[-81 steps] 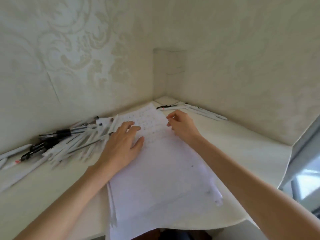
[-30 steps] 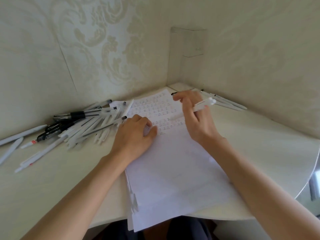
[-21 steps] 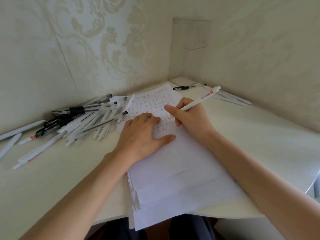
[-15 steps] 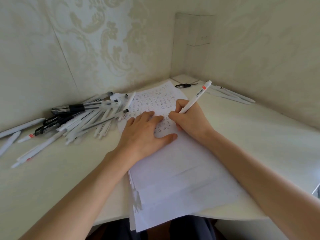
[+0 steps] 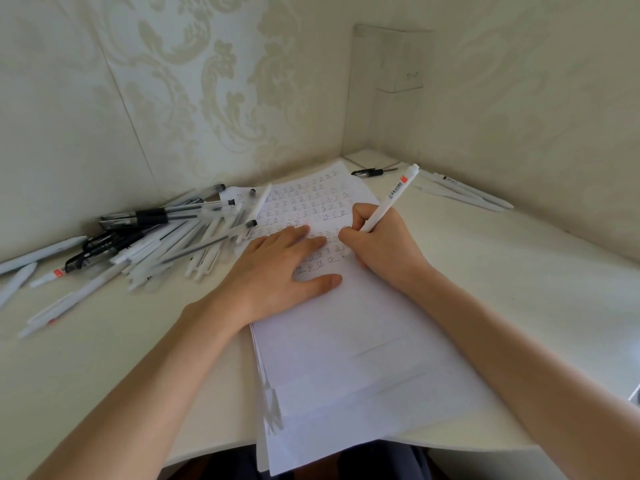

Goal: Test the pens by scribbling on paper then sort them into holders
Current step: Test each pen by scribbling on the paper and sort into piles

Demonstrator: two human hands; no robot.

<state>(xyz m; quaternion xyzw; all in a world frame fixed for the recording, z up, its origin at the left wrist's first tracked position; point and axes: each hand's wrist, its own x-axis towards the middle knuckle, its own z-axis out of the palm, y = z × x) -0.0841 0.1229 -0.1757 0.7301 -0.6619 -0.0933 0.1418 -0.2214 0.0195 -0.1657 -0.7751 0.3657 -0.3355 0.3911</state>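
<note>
Right hand (image 5: pixel 384 244) grips white pen (image 5: pixel 388 202) in writing hold, tip down at paper stack (image 5: pixel 346 358), frame centre. Left hand (image 5: pixel 277 268) flat, fingers straight, pressing top sheet. Pen pile (image 5: pixel 156 233) centre-left on desk (image 5: pixel 519 289). Clear holder (image 5: pixel 391 64) upper right, in wall corner; contents not discernible.

White corner desk (image 5: pixel 502 289) under paper stack (image 5: pixel 346 358), pen pile (image 5: pixel 166 233).

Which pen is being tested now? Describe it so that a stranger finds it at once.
Find the paper stack in the middle, its far part filled with rows of marks. At the last row the right hand grips a white pen. Unlike the pile of pens lying flat, it stands tilted, with a red patch near its top.
</note>
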